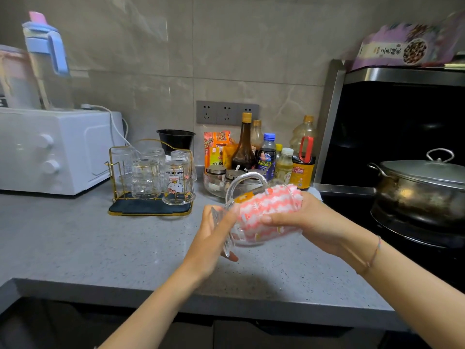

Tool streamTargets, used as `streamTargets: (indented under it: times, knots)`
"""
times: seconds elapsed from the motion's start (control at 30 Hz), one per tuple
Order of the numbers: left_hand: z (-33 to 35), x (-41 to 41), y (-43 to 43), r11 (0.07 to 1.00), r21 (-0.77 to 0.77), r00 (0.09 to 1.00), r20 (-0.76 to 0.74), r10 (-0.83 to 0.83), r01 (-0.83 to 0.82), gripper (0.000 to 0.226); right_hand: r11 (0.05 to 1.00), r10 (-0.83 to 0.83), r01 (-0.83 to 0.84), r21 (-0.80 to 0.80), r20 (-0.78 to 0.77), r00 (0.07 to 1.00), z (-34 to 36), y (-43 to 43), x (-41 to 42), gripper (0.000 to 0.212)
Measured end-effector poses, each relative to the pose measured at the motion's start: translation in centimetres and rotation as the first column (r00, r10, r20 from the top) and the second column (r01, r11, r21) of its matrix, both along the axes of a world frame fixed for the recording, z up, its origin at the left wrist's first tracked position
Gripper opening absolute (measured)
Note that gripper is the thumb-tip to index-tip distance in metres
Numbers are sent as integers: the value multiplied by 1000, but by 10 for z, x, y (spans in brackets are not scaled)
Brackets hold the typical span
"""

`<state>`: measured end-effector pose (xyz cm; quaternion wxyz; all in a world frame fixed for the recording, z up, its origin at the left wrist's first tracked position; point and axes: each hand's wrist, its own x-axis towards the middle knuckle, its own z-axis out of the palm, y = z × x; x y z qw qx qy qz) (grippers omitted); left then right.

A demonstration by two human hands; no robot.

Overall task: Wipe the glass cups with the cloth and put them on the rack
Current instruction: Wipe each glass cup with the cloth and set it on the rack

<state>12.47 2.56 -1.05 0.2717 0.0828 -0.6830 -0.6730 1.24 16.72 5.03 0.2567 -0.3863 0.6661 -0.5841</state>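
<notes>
Head view: glass cup [251, 238] sideways between hands, over table [100, 248]; left hand [214, 238] curls round base; right hand [309, 220] grips cloth [269, 205] at mouth; risk: twisting may let smooth glass slip, fall; rack [141, 209] beyond left hand crowded.

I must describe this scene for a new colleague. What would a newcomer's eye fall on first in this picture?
First, the hands in the middle: the left hand grips the base of a cup held sideways over the counter, and the right hand holds a pink cloth in it. Behind, left, other cups stand upside down on the rack; a pot sits at right.
</notes>
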Motion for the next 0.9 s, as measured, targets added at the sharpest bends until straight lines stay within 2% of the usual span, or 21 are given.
streamTargets:
  times: [0.17,0.23,0.4,0.57,0.63,0.7,0.8,0.9]
  knots:
    - [-16,1,-3,963,-262,997,-50,58,-69,56,991,107,-113,75,75,991,7,1,-2,39]
    - [-19,1,-4,932,-352,996,-60,73,-89,52,984,137,-147,99,99,986,10,2,-3,36]
    - [-18,3,-2,908,-415,998,-29,55,-62,55,968,199,-214,131,118,973,19,5,-6,26]
    - [1,-10,-18,969,-236,994,99,-45,67,79,934,254,-240,264,-20,967,27,7,-13,31]
    - [6,-11,-28,946,-226,951,258,-170,231,84,899,312,-267,346,-82,946,28,5,-11,30]
    - [9,-3,-29,885,-178,859,383,-339,429,73,881,339,-274,386,-112,934,26,1,-10,26]
    - [3,1,-26,876,0,825,334,-455,483,92,919,250,-206,337,-93,964,20,-6,-14,25]
    - [2,2,-17,903,101,855,292,-428,418,115,958,139,-116,262,-73,988,18,-15,-15,39]
